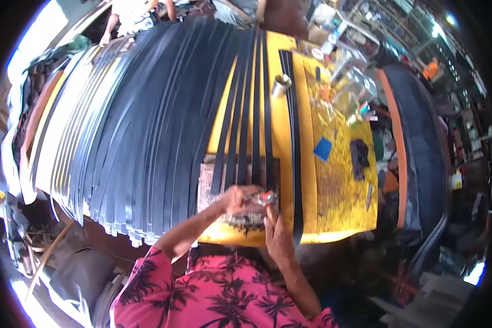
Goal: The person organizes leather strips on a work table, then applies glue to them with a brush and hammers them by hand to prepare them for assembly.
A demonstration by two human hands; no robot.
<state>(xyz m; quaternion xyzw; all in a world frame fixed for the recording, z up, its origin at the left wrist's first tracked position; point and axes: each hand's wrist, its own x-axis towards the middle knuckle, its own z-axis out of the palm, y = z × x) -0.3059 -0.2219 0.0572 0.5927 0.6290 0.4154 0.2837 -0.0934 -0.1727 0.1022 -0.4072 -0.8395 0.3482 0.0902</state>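
My right hand [280, 240] is closed around the wooden handle of a tool [271, 213]. A small red and silver part shows at the top of that handle, too blurred to identify. Just to its left, the fingers of my left hand [237, 200] are closed at a small shiny thing I cannot make out. Both hands are over a worn board [206, 188] near the table's front edge. Several flat black strips [256, 120] run from the far side down onto this board, their near ends close to my hands.
A thick layer of black strips [153, 120] covers the left of the yellow table [339, 223]. A metal cup [281, 86] stands near a separate black strip [296, 164]. Farther right lie a blue square [322, 148] and a dark cloth-like piece [359, 158]. Someone's legs [110, 27] show beyond the far edge.
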